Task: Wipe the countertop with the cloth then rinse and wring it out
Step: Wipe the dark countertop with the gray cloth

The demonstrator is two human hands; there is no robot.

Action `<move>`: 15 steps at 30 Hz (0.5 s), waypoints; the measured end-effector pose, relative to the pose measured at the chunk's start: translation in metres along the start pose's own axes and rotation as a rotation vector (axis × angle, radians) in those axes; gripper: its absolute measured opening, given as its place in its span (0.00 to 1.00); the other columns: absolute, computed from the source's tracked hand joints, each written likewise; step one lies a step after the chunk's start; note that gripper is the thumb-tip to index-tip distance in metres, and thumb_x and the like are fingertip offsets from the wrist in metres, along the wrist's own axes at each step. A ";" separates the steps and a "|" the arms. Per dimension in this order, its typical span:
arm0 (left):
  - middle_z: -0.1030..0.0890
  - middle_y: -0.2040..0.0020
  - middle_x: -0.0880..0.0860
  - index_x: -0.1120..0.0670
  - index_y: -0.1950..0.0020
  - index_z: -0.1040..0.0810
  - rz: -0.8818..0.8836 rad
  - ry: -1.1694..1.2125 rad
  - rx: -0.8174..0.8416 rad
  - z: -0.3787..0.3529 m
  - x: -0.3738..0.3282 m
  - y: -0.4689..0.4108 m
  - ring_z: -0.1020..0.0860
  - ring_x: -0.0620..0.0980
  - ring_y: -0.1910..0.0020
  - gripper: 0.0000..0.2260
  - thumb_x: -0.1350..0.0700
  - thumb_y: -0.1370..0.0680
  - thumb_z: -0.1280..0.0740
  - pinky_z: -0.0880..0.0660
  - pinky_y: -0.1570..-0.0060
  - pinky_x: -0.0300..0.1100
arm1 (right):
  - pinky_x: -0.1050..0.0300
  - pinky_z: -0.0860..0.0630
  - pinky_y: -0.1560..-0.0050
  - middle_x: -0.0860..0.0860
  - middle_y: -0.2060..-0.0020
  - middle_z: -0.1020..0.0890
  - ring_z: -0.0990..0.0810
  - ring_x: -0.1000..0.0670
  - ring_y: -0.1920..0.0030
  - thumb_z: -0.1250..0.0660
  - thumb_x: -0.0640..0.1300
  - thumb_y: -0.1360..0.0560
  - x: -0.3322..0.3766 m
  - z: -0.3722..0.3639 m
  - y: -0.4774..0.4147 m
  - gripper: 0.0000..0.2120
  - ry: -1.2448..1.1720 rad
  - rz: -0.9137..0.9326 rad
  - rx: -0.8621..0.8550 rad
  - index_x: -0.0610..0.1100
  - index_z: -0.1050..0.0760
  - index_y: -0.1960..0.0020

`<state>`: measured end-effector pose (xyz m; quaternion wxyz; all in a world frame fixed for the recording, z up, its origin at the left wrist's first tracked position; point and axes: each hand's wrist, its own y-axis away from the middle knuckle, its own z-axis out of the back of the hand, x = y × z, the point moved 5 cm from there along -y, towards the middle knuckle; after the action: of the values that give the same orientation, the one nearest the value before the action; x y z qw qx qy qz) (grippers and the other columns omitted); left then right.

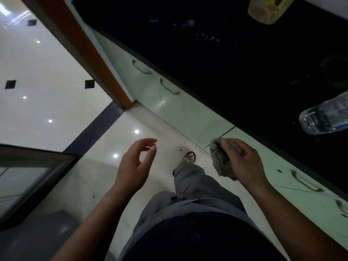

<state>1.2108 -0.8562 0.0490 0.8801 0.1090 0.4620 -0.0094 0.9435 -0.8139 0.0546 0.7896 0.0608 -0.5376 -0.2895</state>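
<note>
The cloth (220,163), grey and fuzzy, is bunched in the right hand (244,164), whose fingers curl round it. It hangs in the air just beside the near edge of the black countertop (207,53), in front of the pale green cabinet doors (180,110), touching neither. The left hand (131,166) is well apart to the left, over the glossy floor (47,63), with relaxed, slightly bent fingers and nothing in it. On the countertop a clear plastic bottle (325,117) sits at the right and a yellow-labelled jar (267,8) at the far edge. A sandalled foot (190,157) shows between the hands.
</note>
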 end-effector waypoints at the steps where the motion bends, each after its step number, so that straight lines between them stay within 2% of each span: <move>1: 0.21 0.46 0.43 0.46 0.42 0.24 -0.024 -0.016 0.020 -0.002 -0.006 -0.023 0.24 0.37 0.47 0.15 0.42 0.23 0.41 0.27 0.54 0.33 | 0.59 0.28 0.55 0.59 0.57 0.19 0.21 0.56 0.54 0.34 0.54 0.26 0.006 -0.001 -0.015 0.04 -0.003 -0.007 -0.026 0.56 0.21 0.56; 3: 0.21 0.46 0.43 0.48 0.40 0.24 -0.066 -0.080 0.069 -0.009 -0.017 -0.069 0.24 0.39 0.47 0.13 0.46 0.21 0.40 0.29 0.54 0.32 | 0.59 0.29 0.54 0.60 0.59 0.21 0.22 0.55 0.55 0.34 0.54 0.26 0.021 0.000 -0.048 0.02 0.005 -0.010 -0.082 0.58 0.24 0.56; 6: 0.23 0.46 0.42 0.48 0.39 0.25 -0.217 -0.268 0.182 -0.023 -0.039 -0.131 0.25 0.40 0.48 0.16 0.43 0.22 0.42 0.28 0.54 0.35 | 0.58 0.25 0.56 0.53 0.57 0.21 0.22 0.53 0.57 0.34 0.54 0.26 0.038 0.008 -0.091 0.03 0.033 -0.001 -0.159 0.56 0.24 0.53; 8: 0.21 0.45 0.45 0.49 0.40 0.24 -0.343 -0.363 0.282 -0.037 -0.051 -0.171 0.24 0.44 0.47 0.19 0.41 0.23 0.44 0.26 0.52 0.39 | 0.62 0.27 0.59 0.54 0.55 0.21 0.22 0.55 0.56 0.34 0.53 0.26 0.044 0.015 -0.120 0.06 0.059 0.005 -0.191 0.53 0.23 0.51; 11: 0.21 0.44 0.48 0.50 0.39 0.24 -0.440 -0.459 0.394 -0.063 -0.065 -0.232 0.23 0.47 0.46 0.22 0.40 0.24 0.46 0.25 0.48 0.43 | 0.67 0.31 0.57 0.55 0.50 0.24 0.24 0.55 0.51 0.34 0.53 0.26 0.048 0.022 -0.163 0.09 0.168 0.038 -0.241 0.50 0.23 0.48; 15: 0.22 0.43 0.49 0.51 0.39 0.24 -0.549 -0.547 0.520 -0.101 -0.086 -0.299 0.24 0.50 0.45 0.18 0.44 0.24 0.41 0.25 0.48 0.46 | 0.53 0.27 0.46 0.52 0.42 0.26 0.25 0.47 0.44 0.37 0.57 0.27 0.047 0.019 -0.215 0.14 0.318 0.052 -0.297 0.51 0.24 0.44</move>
<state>1.0448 -1.1353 0.0092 0.8779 0.1932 0.2071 -0.3862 0.8542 -1.0116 0.0132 0.8719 -0.0254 -0.3591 -0.3319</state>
